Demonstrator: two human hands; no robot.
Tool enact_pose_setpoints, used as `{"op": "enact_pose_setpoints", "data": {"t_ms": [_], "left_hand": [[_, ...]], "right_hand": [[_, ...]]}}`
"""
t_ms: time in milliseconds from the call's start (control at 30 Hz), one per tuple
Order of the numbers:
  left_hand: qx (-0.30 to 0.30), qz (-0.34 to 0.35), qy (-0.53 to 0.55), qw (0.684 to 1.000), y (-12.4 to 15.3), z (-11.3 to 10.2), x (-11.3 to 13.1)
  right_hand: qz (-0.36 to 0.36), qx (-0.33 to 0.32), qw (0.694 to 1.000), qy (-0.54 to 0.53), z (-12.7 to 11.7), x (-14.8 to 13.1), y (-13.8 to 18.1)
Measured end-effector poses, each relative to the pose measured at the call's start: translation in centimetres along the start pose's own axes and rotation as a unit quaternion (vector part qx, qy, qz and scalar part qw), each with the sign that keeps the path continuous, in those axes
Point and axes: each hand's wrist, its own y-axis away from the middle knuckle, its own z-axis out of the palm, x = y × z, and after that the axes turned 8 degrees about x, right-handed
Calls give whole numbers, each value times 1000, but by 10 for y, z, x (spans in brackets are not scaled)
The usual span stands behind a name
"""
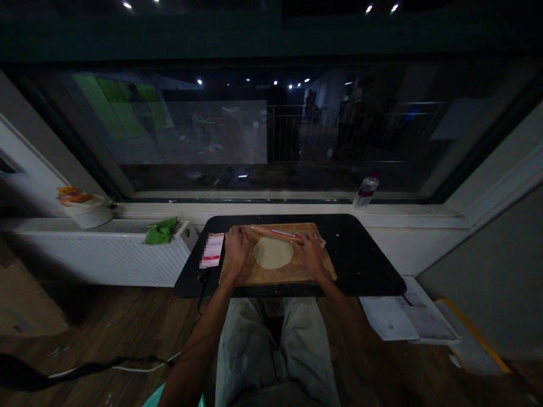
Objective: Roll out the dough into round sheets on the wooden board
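A thin wooden rolling pin [267, 230] with a white and red marking lies slantwise along the far edge of a round, flat sheet of dough [272, 253]. The dough rests on a wooden board [263, 277]. My right hand [311, 251] is closed over the pin's right part, at the board's right side. My left hand [238, 246] rests on the left side of the board, fingers curled, close to the pin's left end and the dough's edge. What its fingers hold, if anything, is hidden.
The board lies on a black table [360, 260]. Left of it is a pink-and-white phone-like item [214, 250] near a cable. A green cloth [162, 230] and a white tub [88, 212] sit on the radiator [123, 257]. A bottle [365, 191] stands on the windowsill.
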Motion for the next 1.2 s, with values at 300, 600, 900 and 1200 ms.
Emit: {"op": "enact_pose_setpoints", "data": {"t_ms": [300,600,900,1200], "left_hand": [[-169,181,-118,962,6,10,14],[-224,200,-147,942,12,14,6],[-216,196,-161,943,24,6,4],[-180,210,-147,950,68,-21,1]], "right_hand": [[-124,-136,983,16,-31,-9,6],[-60,-120,983,124,-34,-26,-11],[-28,-150,977,147,-32,-37,6],[-42,-44,985,160,-32,-37,57]]}}
